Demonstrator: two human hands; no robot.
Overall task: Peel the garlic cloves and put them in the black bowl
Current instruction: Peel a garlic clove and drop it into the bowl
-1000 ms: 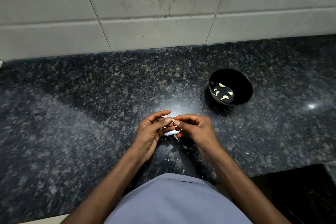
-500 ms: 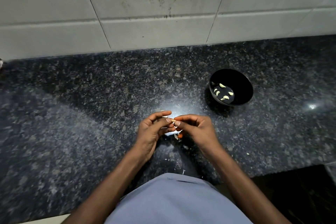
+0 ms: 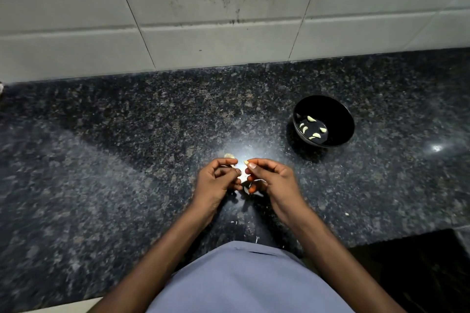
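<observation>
My right hand (image 3: 273, 178) pinches a small pale garlic clove (image 3: 246, 162) between thumb and forefinger, just above the dark granite counter. My left hand (image 3: 216, 181) sits a finger's width to its left with fingers curled, and a pale scrap of garlic skin (image 3: 229, 156) shows at its forefinger tip. More white garlic bits (image 3: 245, 178) lie between and under the two hands, partly hidden. The black bowl (image 3: 340, 114) stands on the counter to the right and beyond my right hand, with several peeled cloves (image 3: 316, 135) in its bottom.
Small flecks of skin (image 3: 257, 238) lie on the counter (image 3: 127, 160) near its front edge. A white tiled wall (image 3: 203, 20) rises behind the counter. My grey-blue shirt fills the bottom middle. The counter ends at a dark gap at the lower right.
My hands, joined on the clove before, have drawn slightly apart. The clove stays in my right hand and a scrap of skin now shows at my left fingertips.
</observation>
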